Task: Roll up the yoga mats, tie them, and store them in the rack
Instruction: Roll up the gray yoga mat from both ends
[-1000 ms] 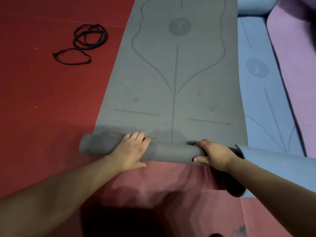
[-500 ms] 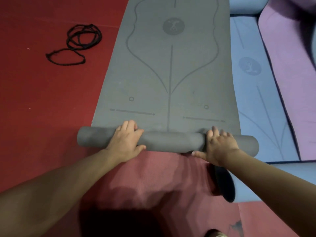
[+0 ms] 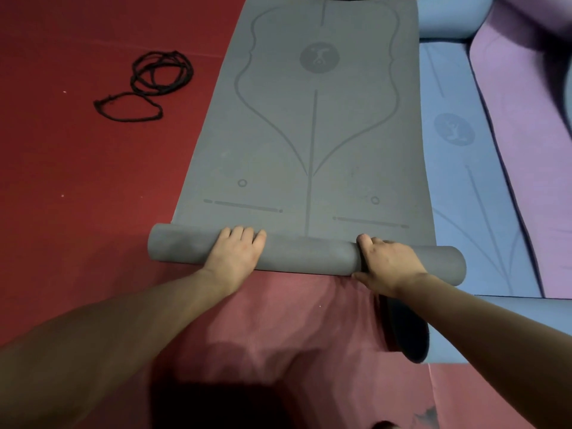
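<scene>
A matte deep-red floor covering (image 3: 77, 187) spread flat across the left side and toward the far edge of the view. A few tiny white specks (image 3: 64, 92) dotted it. Nearer the viewer lay a paler, pinkish-red stretch of flooring (image 3: 294, 323), marked by faint creases and soft uneven shading. A broad dark shadow (image 3: 216, 404) fell across the bottom edge. At the lower right a thin straight seam (image 3: 431, 391) ran down the surface, and a greyish scuffed mark (image 3: 428, 413) sat just beside it. The light was dim and soft.
</scene>
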The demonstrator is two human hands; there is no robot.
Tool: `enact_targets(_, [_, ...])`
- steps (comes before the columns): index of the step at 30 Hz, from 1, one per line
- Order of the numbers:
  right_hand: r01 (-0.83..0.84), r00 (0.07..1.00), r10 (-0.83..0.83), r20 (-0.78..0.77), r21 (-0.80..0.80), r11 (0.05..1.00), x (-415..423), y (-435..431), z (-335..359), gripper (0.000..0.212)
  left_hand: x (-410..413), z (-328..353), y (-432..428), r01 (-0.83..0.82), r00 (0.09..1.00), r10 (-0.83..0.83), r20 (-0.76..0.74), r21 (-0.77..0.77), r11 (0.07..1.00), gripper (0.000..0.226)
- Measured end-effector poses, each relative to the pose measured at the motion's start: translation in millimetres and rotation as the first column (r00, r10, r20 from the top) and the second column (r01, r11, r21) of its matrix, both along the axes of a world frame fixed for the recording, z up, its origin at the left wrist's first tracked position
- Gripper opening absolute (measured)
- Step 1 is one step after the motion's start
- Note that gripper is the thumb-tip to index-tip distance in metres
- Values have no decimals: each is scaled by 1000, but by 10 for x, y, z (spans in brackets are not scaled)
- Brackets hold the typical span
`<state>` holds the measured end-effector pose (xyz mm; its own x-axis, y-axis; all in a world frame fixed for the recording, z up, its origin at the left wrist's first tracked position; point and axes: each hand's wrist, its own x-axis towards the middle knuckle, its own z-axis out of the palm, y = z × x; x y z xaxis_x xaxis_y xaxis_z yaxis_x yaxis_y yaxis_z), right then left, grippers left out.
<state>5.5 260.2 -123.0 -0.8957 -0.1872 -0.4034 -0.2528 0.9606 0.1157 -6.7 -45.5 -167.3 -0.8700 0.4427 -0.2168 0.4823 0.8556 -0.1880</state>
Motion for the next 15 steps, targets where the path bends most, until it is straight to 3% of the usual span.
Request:
enact_targets(3, [-8, 1000, 8, 6, 10, 1000, -11, 36, 23, 53, -166, 156, -28, 97, 988, -91, 122, -44, 994, 52])
enact_targets(8, [-16, 969, 22, 248, -24, 1000, 166, 229, 114, 58, -147, 470, 72, 196, 882, -172, 439, -8, 981, 46])
enact_targets(13, [120, 936, -77, 344, -106, 987, 326, 249, 40, 58, -100, 393, 98, 164, 822, -130, 555, -11, 986, 50])
enact_targets(15, [104, 943, -57, 327, -129, 986, 322, 242, 30, 61, -139, 336, 85, 132, 793, -109, 599, 5, 991, 62])
